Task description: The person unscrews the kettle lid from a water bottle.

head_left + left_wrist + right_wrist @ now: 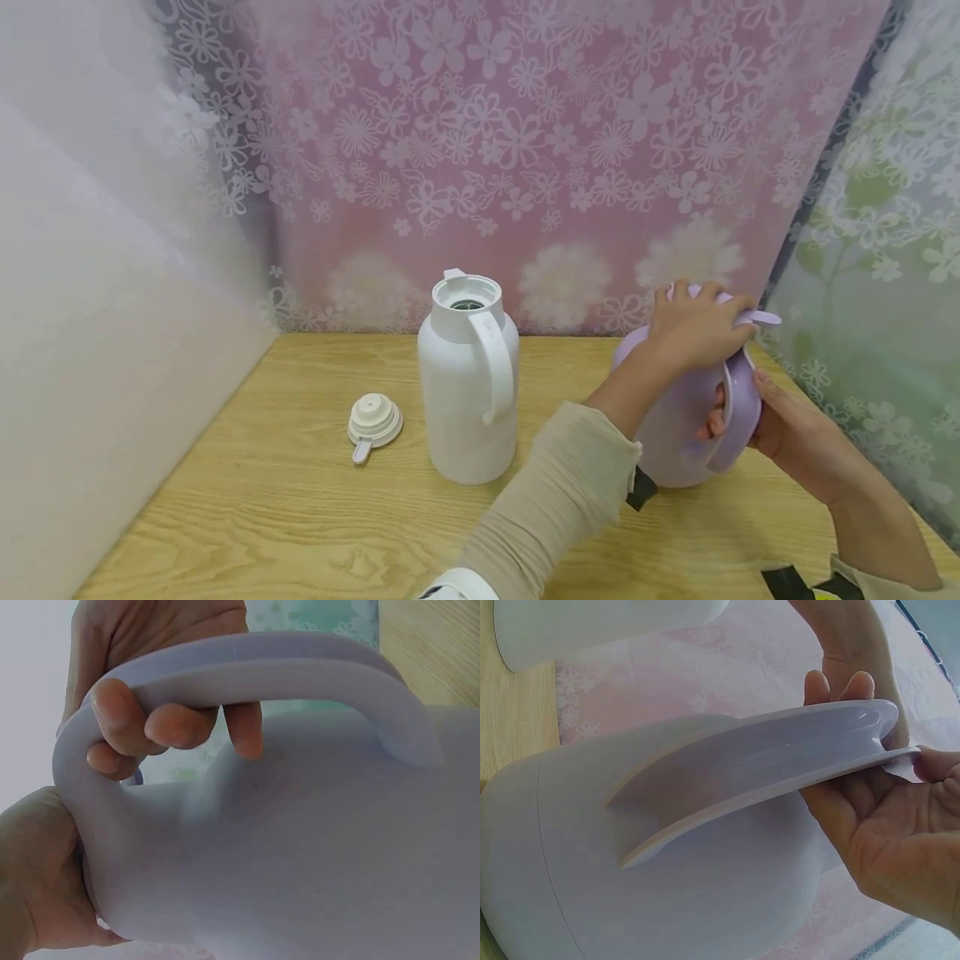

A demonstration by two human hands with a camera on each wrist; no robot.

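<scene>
A lilac vacuum jug (675,417) stands at the right of the table. My left hand (693,329) lies over its top with the fingers bent around the lilac lid (767,318), whose tab sticks out to the right. My right hand (795,429) grips the jug's curved handle (742,408). In the left wrist view, the fingertips (180,726) of the right hand come through under the handle. Most of the lid is hidden beneath my left hand.
Left of the lilac jug stands a white vacuum jug (468,400) with an uncovered mouth. A white stopper (375,421) with a small tab lies to its left on the wooden table (300,517). Flower-patterned curtains (510,167) hang behind and at the right; a pale wall (112,292) borders the left.
</scene>
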